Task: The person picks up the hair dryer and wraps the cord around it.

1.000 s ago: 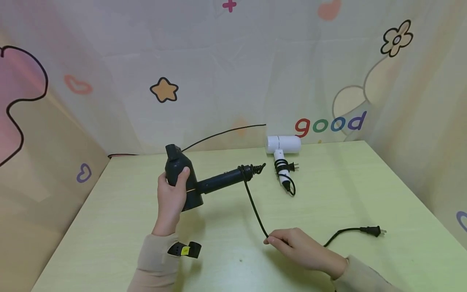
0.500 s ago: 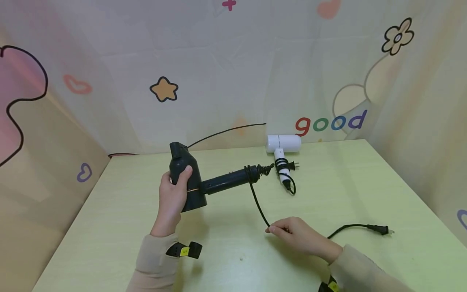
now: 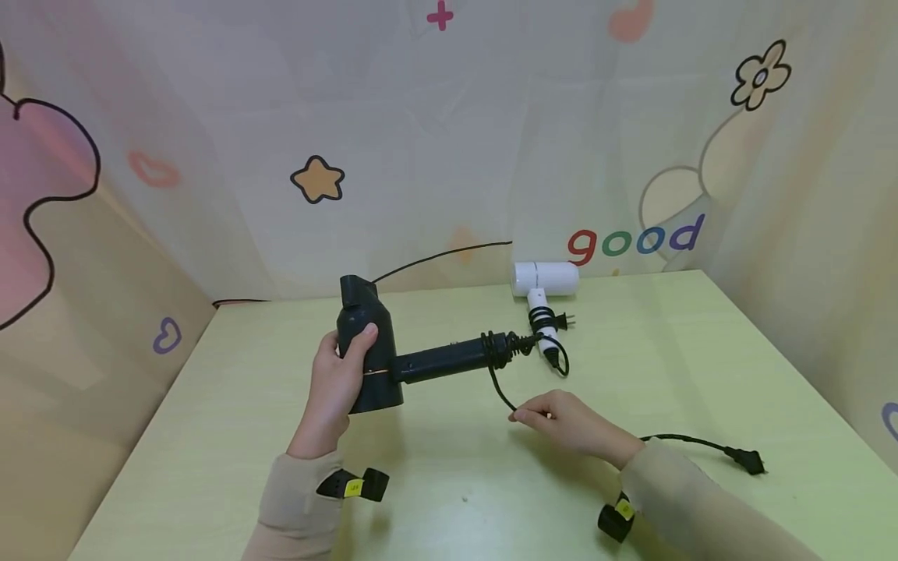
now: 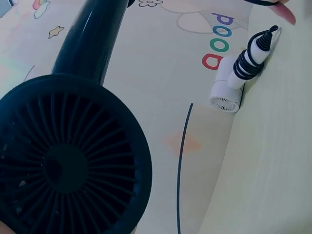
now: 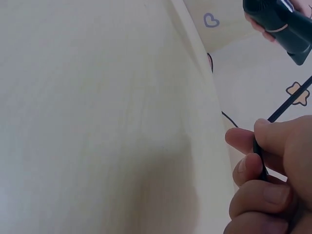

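My left hand [image 3: 340, 378] grips the body of a dark hair dryer [image 3: 443, 361], held above the table with its handle pointing right. Black cord is looped around the handle's end, beside a coiled strain relief. From there the power cord [image 3: 500, 389] runs down to my right hand [image 3: 561, 421], which pinches it between thumb and fingers; the right wrist view shows the cord [image 5: 287, 103] passing through the curled fingers. The plug [image 3: 745, 460] hangs past the right forearm. In the left wrist view the dryer's round vented end [image 4: 68, 161] fills the lower left.
A white hair dryer [image 3: 546, 279], its black cord wound around the handle, lies at the back of the pale table [image 3: 231, 436]. A patterned cloth [image 3: 421, 156] hangs behind the table. Each sleeve has a black strap with a yellow label.
The dark dryer has shifted a little right, its handle now more level. My right hand has risen closer to the handle, shortening the cord between them. The plug has swung right and down.
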The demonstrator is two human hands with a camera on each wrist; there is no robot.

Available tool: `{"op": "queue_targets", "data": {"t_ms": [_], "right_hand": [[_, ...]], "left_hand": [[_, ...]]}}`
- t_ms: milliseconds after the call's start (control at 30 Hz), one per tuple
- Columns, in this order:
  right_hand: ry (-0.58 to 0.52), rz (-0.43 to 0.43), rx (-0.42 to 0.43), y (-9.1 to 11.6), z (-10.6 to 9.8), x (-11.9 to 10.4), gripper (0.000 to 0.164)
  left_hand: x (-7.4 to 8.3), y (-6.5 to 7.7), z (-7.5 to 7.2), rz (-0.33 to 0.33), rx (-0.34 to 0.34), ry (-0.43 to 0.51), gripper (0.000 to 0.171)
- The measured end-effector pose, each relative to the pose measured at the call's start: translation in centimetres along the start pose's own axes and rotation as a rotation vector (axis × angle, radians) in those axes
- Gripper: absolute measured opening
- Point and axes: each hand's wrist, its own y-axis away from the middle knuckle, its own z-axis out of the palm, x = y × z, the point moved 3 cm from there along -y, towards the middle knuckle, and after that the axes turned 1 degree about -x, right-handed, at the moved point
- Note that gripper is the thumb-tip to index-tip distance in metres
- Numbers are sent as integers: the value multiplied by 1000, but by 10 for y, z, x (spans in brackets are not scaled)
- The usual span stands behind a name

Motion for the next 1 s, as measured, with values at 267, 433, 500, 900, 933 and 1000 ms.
{"op": "queue_targets", "data": {"t_ms": [267,433,500,900,933,1000], "right_hand": [[51,-4,36,-11,-17,1,30],[63,75,52,-16,-27,2,37],[56,112,66,-17,-31,2,34],[83,-3,60,-24,-57,-14,23],[91,-9,61,-24,-58,-15,23],[113,-20,65,-24,-62,-19,23]], "left_hand": [[-2,2,2,4,-31,-24,70],[-4,2,5,17,-63,-17,68],[-5,2,6,18,-70,-18,67],[-7,4,10,43,-185,-51,60],[-8,4,11,46,-197,-55,59],[-8,5,13,51,-222,-64,57]]}}
